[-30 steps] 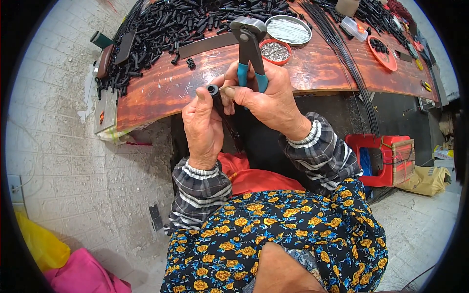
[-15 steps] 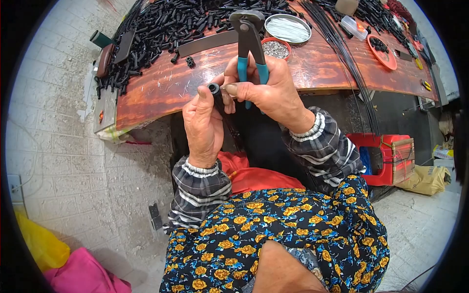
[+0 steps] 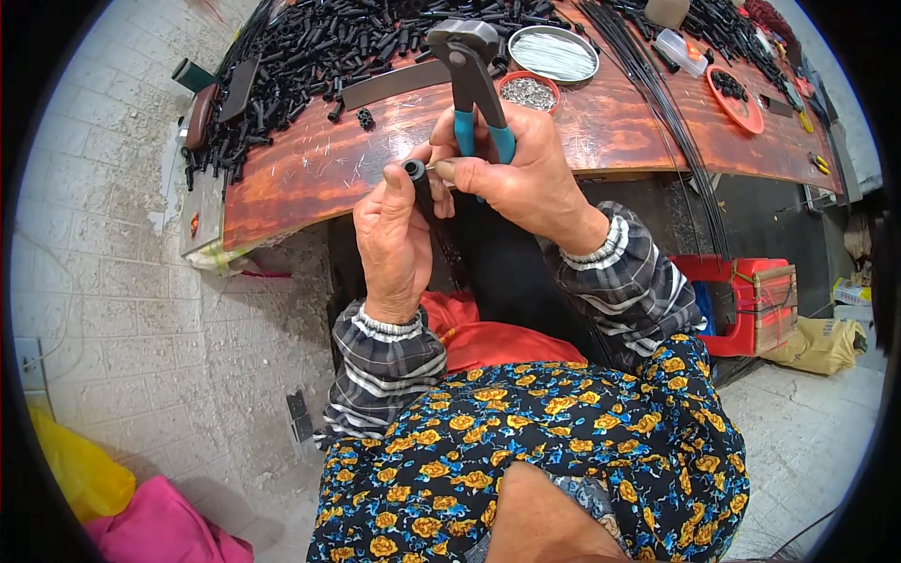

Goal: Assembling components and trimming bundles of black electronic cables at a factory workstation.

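My left hand (image 3: 392, 246) is closed around a black tubular part (image 3: 414, 171), its round hollow end turned up beside the thumb. My right hand (image 3: 526, 178) grips a pair of pincers (image 3: 476, 80) with a broad dark metal head and teal handles; the head points away from me, over the table. The right thumb and fingertips come together beside the tube's mouth. Something tiny may be pinched there, too small to make out. Both hands are close together just off the table's near edge, and the lower part of the tube is hidden between them.
On the reddish wooden table (image 3: 310, 188) lies a big heap of black tubular parts (image 3: 366, 47). Beyond my right hand are a round tray of white strips (image 3: 554, 56) and a red dish of small metal pieces (image 3: 530, 92). Long black rods (image 3: 671, 117) overhang the edge near a red stool (image 3: 741, 305).
The pincers' head has shifted slightly left and tilts more that way. Both hands stay close together, with the tube's end moved a touch to the right.
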Demonstrator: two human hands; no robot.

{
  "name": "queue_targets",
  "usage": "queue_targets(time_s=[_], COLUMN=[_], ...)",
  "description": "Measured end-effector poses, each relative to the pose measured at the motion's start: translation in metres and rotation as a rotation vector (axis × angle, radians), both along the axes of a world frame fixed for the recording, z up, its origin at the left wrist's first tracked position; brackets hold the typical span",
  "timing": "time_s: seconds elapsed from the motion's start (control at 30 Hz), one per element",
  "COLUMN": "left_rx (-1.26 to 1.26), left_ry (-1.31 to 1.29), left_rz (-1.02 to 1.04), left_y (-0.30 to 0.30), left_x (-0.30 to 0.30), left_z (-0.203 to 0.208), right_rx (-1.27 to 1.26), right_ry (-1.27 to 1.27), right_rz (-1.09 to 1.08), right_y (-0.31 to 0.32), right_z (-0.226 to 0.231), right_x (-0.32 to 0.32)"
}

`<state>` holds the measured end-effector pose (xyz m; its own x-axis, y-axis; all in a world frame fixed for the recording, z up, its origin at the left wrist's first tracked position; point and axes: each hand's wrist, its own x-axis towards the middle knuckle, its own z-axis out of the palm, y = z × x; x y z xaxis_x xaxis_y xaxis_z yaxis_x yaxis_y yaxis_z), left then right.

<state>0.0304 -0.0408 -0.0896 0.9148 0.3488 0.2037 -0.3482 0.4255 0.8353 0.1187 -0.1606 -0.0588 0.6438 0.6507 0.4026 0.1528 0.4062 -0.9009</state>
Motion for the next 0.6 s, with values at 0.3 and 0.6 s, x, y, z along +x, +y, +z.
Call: queue_targets(time_s=[0.3, 0.6], left_rx=[0.104, -0.084], left_ry=[-0.008, -0.002], left_rz=[-0.103, -0.098], left_y=[0.005, 0.017], left_x=[-0.006, -0.012], left_z=[0.001, -0.011], right_rx=[-0.026, -0.329], right_ry=[-0.005, -0.214], right_rz=[-0.059, 0.004], right_y=[-0.003, -0.005], right_z=[-0.004, 0.010], right_x=[-0.018, 0.003])
